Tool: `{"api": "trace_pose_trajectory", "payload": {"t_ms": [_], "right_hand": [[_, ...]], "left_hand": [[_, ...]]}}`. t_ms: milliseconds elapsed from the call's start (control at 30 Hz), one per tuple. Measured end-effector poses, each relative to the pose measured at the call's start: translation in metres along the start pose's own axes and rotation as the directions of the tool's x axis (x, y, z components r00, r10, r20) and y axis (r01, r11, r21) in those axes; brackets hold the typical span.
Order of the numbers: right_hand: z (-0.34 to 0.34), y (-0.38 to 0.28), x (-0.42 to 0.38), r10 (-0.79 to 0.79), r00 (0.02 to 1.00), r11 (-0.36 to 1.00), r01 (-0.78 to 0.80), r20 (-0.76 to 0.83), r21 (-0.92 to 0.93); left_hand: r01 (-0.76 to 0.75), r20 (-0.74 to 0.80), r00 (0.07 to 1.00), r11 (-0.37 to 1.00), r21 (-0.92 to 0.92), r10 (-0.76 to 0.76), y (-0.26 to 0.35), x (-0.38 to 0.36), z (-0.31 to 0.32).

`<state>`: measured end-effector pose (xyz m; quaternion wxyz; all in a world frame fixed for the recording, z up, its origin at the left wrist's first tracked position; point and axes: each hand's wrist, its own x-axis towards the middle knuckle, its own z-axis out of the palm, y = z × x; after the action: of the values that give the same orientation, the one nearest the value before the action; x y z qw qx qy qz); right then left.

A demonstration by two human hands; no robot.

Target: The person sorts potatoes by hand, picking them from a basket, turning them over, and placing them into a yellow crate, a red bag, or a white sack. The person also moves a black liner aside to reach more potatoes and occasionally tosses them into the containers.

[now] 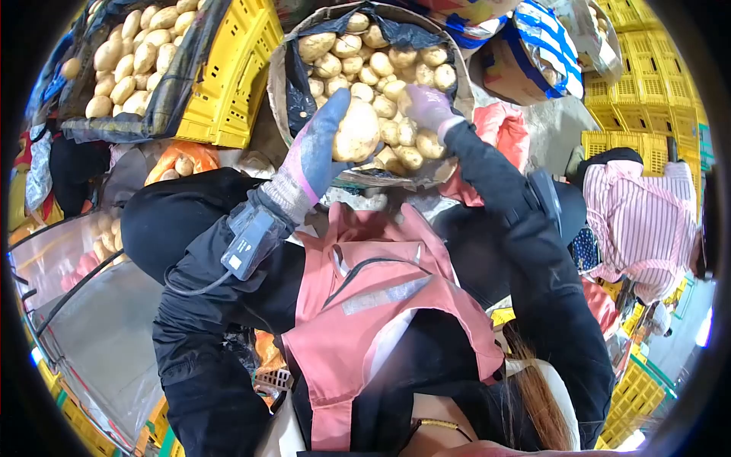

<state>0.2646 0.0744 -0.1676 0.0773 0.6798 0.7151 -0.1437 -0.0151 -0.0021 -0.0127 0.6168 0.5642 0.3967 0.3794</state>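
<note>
My left hand (320,145), in a blue and grey glove, grips a large pale potato (356,131) over the near left part of a round basket. Heaped in the basket (279,91), which has a black plastic liner (396,32), are many smaller potatoes (368,75). On its right side my right hand (429,109), in a purplish glove, reaches down among the potatoes. Its fingertips are blurred and partly hidden against the heap, close to a potato (394,90); I cannot tell whether they are closed on it.
A yellow crate (232,72), lined with dark plastic and full of potatoes, stands at the left. Behind the basket on the right is a blue-and-white striped sack (544,49). Yellow crates (647,76) are stacked at the far right, near a person in a striped top (640,213).
</note>
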Motion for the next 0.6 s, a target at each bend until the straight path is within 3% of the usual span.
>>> {"api": "trace_pose_trajectory", "payload": {"t_ms": [33, 100, 167, 233, 300, 333, 367, 400, 433, 467, 500, 533, 600], "right_hand": [[0.016, 0.008, 0.011, -0.032, 0.999, 0.983, 0.035, 0.019, -0.179], [0.03, -0.006, 0.029, 0.011, 0.999, 0.972, -0.003, 0.032, -0.236], [0.028, -0.005, 0.044, 0.016, 0.996, 0.963, 0.008, 0.088, -0.268], [0.023, -0.004, 0.048, 0.023, 0.991, 0.956, 0.017, 0.134, -0.292], [0.032, 0.025, 0.049, -0.161, 0.983, 0.966, 0.175, 0.089, -0.188], [0.034, 0.034, 0.038, -0.272, 0.961, 0.961, 0.267, -0.057, -0.074], [0.016, 0.022, 0.018, -0.306, 0.947, 0.938, 0.318, -0.102, 0.14], [0.039, 0.027, 0.019, -0.329, 0.934, 0.886, 0.356, -0.141, 0.296], [0.044, 0.024, 0.013, -0.426, 0.903, 0.843, 0.416, -0.049, 0.34], [0.057, 0.027, -0.004, -0.39, 0.92, 0.781, 0.316, 0.025, 0.539], [0.065, 0.026, -0.023, -0.351, 0.931, 0.686, 0.185, 0.098, 0.704], [0.056, 0.008, -0.054, -0.29, 0.906, 0.46, -0.151, 0.309, 0.875], [0.032, -0.023, -0.103, -0.236, 0.849, 0.268, -0.411, 0.473, 0.871]], "left_hand": [[-0.317, 0.106, 0.945, 0.78, 0.54, 0.31, 0.002, -0.002, -0.005], [-0.246, 0.064, 0.964, 0.776, 0.581, 0.258, -0.008, 0.003, -0.013], [-0.084, 0.03, 0.996, 0.897, 0.433, 0.078, -0.011, 0.007, -0.016], [-0.173, -0.059, 0.962, 0.767, 0.618, 0.265, -0.008, 0.005, -0.016], [-0.222, 0.005, 0.97, 0.877, 0.427, 0.242, -0.019, 0.012, -0.019], [0.083, 0.092, 0.995, 0.914, -0.397, -0.05, -0.029, 0.021, -0.02], [0.259, 0.169, 0.926, 0.241, -0.935, -0.338, -0.039, 0.027, -0.02], [0.161, 0.088, 0.986, 0.668, -0.726, -0.143, -0.03, 0.023, -0.025], [-0.071, -0.003, 0.997, 0.99, -0.124, 0.071, -0.021, 0.017, -0.029], [-0.228, -0.089, 0.959, 0.916, 0.329, 0.27, -0.012, 0.012, -0.032], [-0.197, -0.126, 0.973, 0.98, -0.006, 0.195, -0.002, 0.016, -0.036], [-0.167, -0.162, 0.98, 0.925, -0.342, 0.118, 0.006, 0.022, -0.04], [-0.111, -0.112, 0.993, 0.54, -0.834, 0.03, 0.035, 0.016, -0.071]]}}
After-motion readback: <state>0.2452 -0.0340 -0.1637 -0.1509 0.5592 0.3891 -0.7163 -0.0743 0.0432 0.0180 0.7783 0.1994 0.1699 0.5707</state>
